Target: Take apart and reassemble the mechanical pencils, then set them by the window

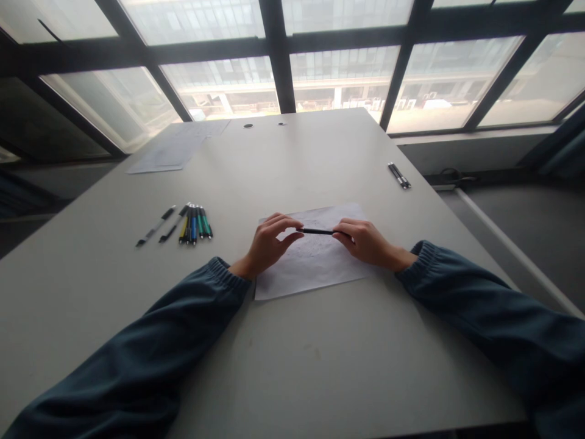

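A black pen (317, 231) lies level in the air between my two hands, above a white sheet of paper (304, 277) with faint marks. The fingertips of my left hand (272, 242) pinch its left end. My right hand (363, 242) is closed on the right end, and its fingers hide that tip. To the left on the table is a group of several pens (194, 224) with yellow, blue and green barrels. Beside it lie a dark pen (173, 224) and a grey and black pen (155, 226).
Two pens (399, 175) lie near the right edge of the white table (292, 360). More sheets of paper (169, 149) are at the back left. Two small round holes show near the far edge, in front of the windows.
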{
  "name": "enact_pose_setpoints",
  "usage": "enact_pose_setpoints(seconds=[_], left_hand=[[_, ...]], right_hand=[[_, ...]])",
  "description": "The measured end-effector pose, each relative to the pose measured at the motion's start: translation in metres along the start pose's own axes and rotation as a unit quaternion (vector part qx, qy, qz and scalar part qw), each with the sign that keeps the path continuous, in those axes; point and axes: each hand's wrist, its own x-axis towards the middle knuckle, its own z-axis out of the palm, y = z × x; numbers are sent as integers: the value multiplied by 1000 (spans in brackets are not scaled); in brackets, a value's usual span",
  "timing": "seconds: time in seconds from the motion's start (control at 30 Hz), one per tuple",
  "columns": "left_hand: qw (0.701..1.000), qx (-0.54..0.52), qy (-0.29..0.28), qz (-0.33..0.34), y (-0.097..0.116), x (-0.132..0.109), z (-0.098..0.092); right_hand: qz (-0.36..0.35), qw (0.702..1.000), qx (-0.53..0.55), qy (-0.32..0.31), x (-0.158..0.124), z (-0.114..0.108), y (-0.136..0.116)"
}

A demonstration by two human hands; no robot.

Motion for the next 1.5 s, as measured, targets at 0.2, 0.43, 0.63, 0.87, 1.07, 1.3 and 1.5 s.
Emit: enact_pose_setpoints(seconds=[0.2, 0.43, 0.63, 0.87, 1.07, 1.3, 1.5], left_hand=[[999, 13, -25, -34, -3, -1, -1], [998, 18, -40, -37, -4, -2, 0], [1000, 20, -15, -12, -2, 0, 1], [1000, 2, 20, 7, 2, 0, 0], [998, -34, 31, 49, 8, 1, -1], [997, -31, 67, -33, 11, 1, -2], [980, -50, 110, -156, 0, -3, -3]], right_hand=[[-8, 1000, 2, -3, 0, -1, -1], [-15, 1000, -15, -10, -1, -1, -1], [-13, 1000, -5, -4, -1, 0, 0], [11, 998, 67, 5, 0, 2, -1], [34, 991, 125, -20, 1, -1, -3], [55, 981, 157, 102, 4, 0, 2], [62, 965, 115, 229, 5, -6, 8]])
